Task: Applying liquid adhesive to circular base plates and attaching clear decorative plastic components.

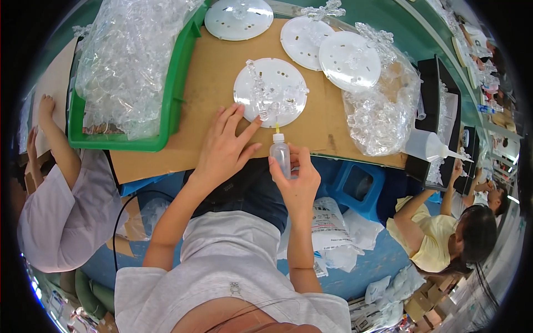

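Green tray [172,105]: at the far left of my feed, heaped with bagged clear plastic parts [130,61].
Left hand [225,141]: fingers spread and gripping nothing that I can make out; the fingertips reach the disc's near-left edge, the index at a clear piece. I would use that finger lightly to steady the piece, well out of the needle's path.
White disc [242,83]: flat on the cardboard [205,72], just ahead of both hands; round, glossy, dotted with small holes, with clear knobbly plastic pieces [257,89] lying across it.
Needle tip [277,129]: yellowish, at the disc's near rim; from here I cannot tell whether it touches. I would set it right at the joint and squeeze gently, since a flood would likely smear the shine.
Squeeze bottle [282,158]: translucent, white-collared, roughly upright in my view; I cannot read its fill.
Right hand [298,180]: thumb and fingers closed around the bottle. I judge small, even pressure best.
Clear bag [369,125]: stuffed with more clear parts, right of the disc.
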Available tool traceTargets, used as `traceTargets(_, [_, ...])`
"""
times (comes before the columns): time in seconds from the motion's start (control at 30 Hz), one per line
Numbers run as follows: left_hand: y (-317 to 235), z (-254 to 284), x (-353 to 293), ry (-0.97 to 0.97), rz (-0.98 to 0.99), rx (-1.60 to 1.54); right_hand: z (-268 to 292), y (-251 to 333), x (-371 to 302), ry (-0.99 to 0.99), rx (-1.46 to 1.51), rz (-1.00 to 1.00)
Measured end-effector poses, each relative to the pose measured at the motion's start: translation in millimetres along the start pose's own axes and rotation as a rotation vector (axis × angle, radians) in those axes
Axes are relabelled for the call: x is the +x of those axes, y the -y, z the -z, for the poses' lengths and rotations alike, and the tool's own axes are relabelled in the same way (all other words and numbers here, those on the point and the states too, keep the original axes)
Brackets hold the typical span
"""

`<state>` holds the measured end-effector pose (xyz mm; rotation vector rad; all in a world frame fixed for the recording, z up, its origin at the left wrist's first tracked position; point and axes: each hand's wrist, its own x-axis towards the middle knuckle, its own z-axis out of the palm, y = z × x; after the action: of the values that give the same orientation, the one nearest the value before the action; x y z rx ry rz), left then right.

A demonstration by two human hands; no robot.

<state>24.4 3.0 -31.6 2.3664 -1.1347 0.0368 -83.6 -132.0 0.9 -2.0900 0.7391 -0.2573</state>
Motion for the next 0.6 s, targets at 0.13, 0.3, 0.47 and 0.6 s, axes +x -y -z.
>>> traceTargets(0.13, [-19.9,-4.6,-4.2,-0.002,0.032,-0.083,5.8,-7.7,8.2,-0.007,-0.014,-0.02])
traceTargets(0.3, [-34.3,-9.8,-7.6,-0.019,0.065,-0.228,19.4,-8.1,17.5,-0.017,-0.092,-0.023])
traceTargets(0.47, [-35.0,-8.1,-6.6,-0.011,0.059,-0.256,15.0,-7.5,3.6,-0.034,-0.002,-0.077])
traceTargets(0.6, [-38.9,-8.3,-6.6,-0.007,0.046,-0.253,12.5,-6.6,1.9,-0.035,0.042,-0.104])
